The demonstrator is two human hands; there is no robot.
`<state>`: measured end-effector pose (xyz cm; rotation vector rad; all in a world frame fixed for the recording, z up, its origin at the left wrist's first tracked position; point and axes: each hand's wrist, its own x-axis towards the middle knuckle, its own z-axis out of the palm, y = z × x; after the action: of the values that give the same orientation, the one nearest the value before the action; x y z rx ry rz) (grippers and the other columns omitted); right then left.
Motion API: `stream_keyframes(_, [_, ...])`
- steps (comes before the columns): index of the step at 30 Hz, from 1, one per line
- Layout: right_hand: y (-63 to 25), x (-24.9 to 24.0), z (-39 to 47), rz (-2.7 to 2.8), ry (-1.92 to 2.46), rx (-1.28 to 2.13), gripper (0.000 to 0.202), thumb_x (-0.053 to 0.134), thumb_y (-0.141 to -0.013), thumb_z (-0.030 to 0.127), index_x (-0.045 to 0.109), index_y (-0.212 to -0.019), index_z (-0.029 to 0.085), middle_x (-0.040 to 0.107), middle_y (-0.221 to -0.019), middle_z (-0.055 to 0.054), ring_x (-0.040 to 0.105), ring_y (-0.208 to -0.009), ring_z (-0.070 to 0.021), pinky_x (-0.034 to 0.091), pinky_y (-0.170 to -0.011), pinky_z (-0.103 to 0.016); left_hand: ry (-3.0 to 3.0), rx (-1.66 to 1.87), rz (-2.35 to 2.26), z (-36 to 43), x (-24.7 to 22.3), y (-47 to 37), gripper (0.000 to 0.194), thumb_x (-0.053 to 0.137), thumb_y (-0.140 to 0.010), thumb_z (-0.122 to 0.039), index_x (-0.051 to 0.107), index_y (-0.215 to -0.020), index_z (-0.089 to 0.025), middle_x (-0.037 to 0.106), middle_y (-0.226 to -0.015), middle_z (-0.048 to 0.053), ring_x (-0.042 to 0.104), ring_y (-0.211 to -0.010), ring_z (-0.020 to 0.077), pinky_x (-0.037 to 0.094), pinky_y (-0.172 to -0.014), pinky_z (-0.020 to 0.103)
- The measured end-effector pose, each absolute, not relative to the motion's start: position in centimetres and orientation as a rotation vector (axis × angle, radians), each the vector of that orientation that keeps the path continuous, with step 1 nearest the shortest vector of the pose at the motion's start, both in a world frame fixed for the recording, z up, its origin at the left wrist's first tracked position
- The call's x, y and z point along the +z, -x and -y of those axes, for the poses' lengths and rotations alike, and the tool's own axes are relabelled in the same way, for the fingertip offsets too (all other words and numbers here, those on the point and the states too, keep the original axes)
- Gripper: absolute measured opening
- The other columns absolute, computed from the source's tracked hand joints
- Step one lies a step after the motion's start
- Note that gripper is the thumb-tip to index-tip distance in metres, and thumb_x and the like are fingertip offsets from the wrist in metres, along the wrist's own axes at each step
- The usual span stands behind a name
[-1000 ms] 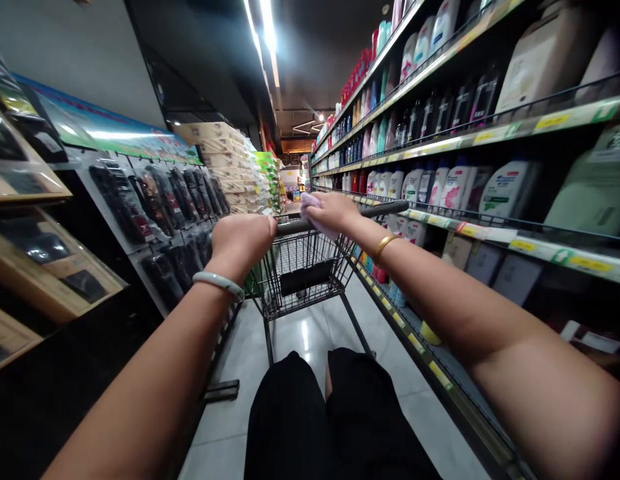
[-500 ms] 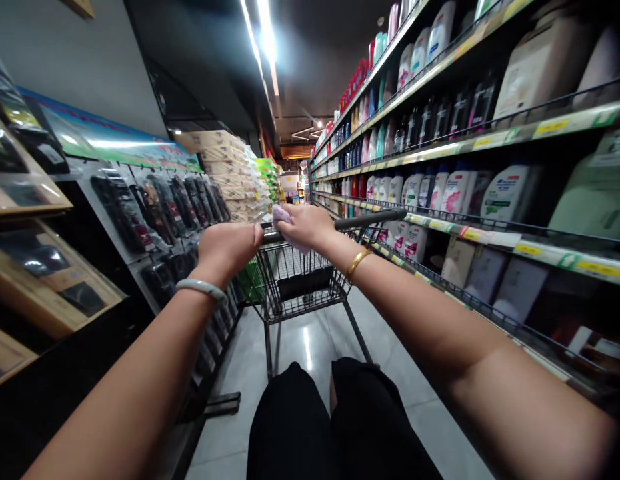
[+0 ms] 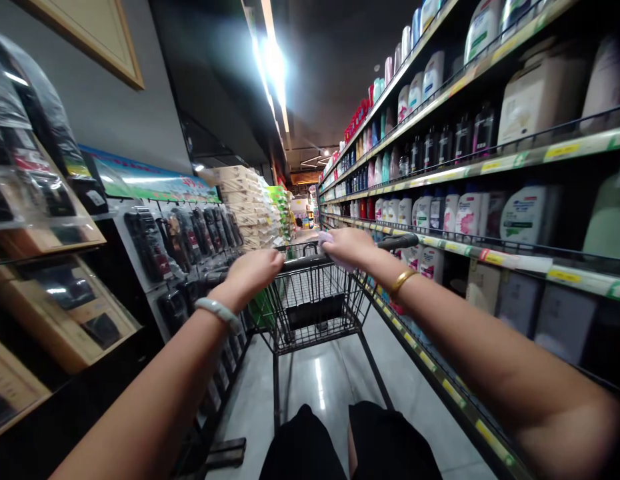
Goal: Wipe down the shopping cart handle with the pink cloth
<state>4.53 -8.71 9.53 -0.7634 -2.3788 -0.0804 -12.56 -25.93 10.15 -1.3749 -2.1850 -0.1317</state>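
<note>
My left hand is closed around the left part of the dark handle of a shopping cart, a pale bangle on its wrist. Farther right along the same bar, my right hand is closed on a small lilac cloth, which lies against the handle. A gold bangle circles that wrist. Beyond the handle is the cart's black wire basket, with a dark panel at its near side. Something green shows at the basket's left side; I cannot tell what it is.
Shelves of shampoo and other bottles line the right side. Packaged goods hang at the left, past boxed items on a dark rack. Farther down the aisle rise stacked cartons. A dark rack foot juts onto the grey floor.
My right hand and the cloth have slid right along the handle, away from my left hand, which keeps its grip. The view has tilted upward and turned slightly left.
</note>
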Motion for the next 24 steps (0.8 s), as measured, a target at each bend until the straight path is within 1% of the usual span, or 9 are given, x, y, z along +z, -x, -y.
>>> stream_keyframes(2, [-3.8,9.3,9.4,2.365,0.575,-0.101,0.048,0.047,-0.097,0.05,0.074,-0.132,0.032,0.078,-0.129,-0.009,0.072,-0.109,-0.0301,0.049,-0.081,-0.039,1.445,-0.155,2.144,23.6,10.2,11.0,0.047,0.036,-0.103,-0.037,0.08,-0.101,-0.022,0.082,-0.109,0.012,0.075,-0.094,0.0238,0.046,-0.071,0.03])
stream_keyframes(4, [-4.0,9.4,8.9,2.395,0.465,-0.084,0.049,0.047,-0.099,0.052,0.07,-0.138,0.035,0.077,-0.132,-0.006,0.072,-0.11,-0.0278,0.049,-0.083,-0.037,1.468,-0.17,2.116,21.9,9.8,9.5,0.05,0.032,-0.106,-0.036,0.079,-0.112,-0.02,0.081,-0.111,0.015,0.076,-0.098,0.026,0.048,-0.076,0.032])
stream_keyframes(7, [-5.3,9.7,6.7,2.458,0.595,-0.012,0.047,0.05,-0.097,0.054,0.074,-0.131,0.032,0.079,-0.126,-0.008,0.071,-0.102,-0.0282,0.047,-0.078,-0.037,1.452,-0.188,2.108,20.7,8.7,7.8,0.057,0.029,-0.107,-0.037,0.08,-0.108,-0.014,0.079,-0.109,0.021,0.075,-0.102,0.0311,0.05,-0.083,0.037])
stream_keyframes(10, [-6.1,9.4,5.4,2.369,0.854,-0.046,0.046,0.051,-0.097,0.051,0.077,-0.123,0.024,0.079,-0.124,-0.013,0.07,-0.102,-0.0307,0.046,-0.077,-0.038,1.379,-0.249,2.08,20.5,7.9,7.0,0.064,0.025,-0.108,-0.039,0.081,-0.101,-0.009,0.078,-0.104,0.023,0.074,-0.102,0.0332,0.049,-0.086,0.04])
stream_keyframes(13, [-6.3,8.5,5.7,2.271,0.812,-0.15,0.047,0.047,-0.1,0.049,0.073,-0.128,0.021,0.076,-0.127,-0.014,0.069,-0.107,-0.0304,0.045,-0.082,-0.038,1.33,-0.289,2.078,20.4,7.6,7.2,0.063,0.026,-0.107,-0.04,0.081,-0.107,-0.007,0.077,-0.106,0.023,0.073,-0.106,0.0333,0.048,-0.088,0.04])
stream_keyframes(16, [-7.3,8.6,5.1,2.363,0.655,-0.135,0.046,0.05,-0.1,0.051,0.072,-0.13,0.024,0.076,-0.127,-0.011,0.067,-0.106,-0.027,0.045,-0.083,-0.037,1.325,-0.256,2.078,20.8,7.7,8.0,0.067,0.024,-0.107,-0.042,0.081,-0.107,-0.008,0.078,-0.106,0.022,0.072,-0.104,0.0324,0.046,-0.085,0.039])
stream_keyframes(19, [-8.6,9.7,3.6,2.435,0.829,-0.069,0.044,0.053,-0.098,0.052,0.078,-0.117,0.021,0.078,-0.115,-0.013,0.067,-0.095,-0.026,0.044,-0.078,-0.038,1.311,-0.205,2.072,21.6,8.0,9.0,0.069,0.022,-0.106,-0.043,0.082,-0.101,-0.009,0.079,-0.103,0.022,0.073,-0.097,0.0307,0.044,-0.077,0.037])
stream_keyframes(21, [-8.6,10.1,3.6,2.415,0.974,-0.065,0.043,0.054,-0.097,0.052,0.08,-0.11,0.02,0.079,-0.112,-0.015,0.068,-0.094,-0.0275,0.043,-0.075,-0.038,1.311,-0.179,2.072,22.0,8.1,9.6,0.068,0.023,-0.104,-0.042,0.082,-0.099,-0.01,0.079,-0.102,0.022,0.073,-0.095,0.0306,0.044,-0.073,0.036])
stream_keyframes(24, [-7.3,9.6,5.9,2.385,0.855,-0.125,0.043,0.049,-0.098,0.051,0.078,-0.116,0.025,0.078,-0.117,-0.013,0.069,-0.099,-0.0286,0.045,-0.077,-0.039,1.306,-0.148,2.092,22.3,8.3,10.5,0.068,0.022,-0.103,-0.041,0.083,-0.1,-0.01,0.08,-0.103,0.022,0.075,-0.096,0.032,0.045,-0.072,0.036])
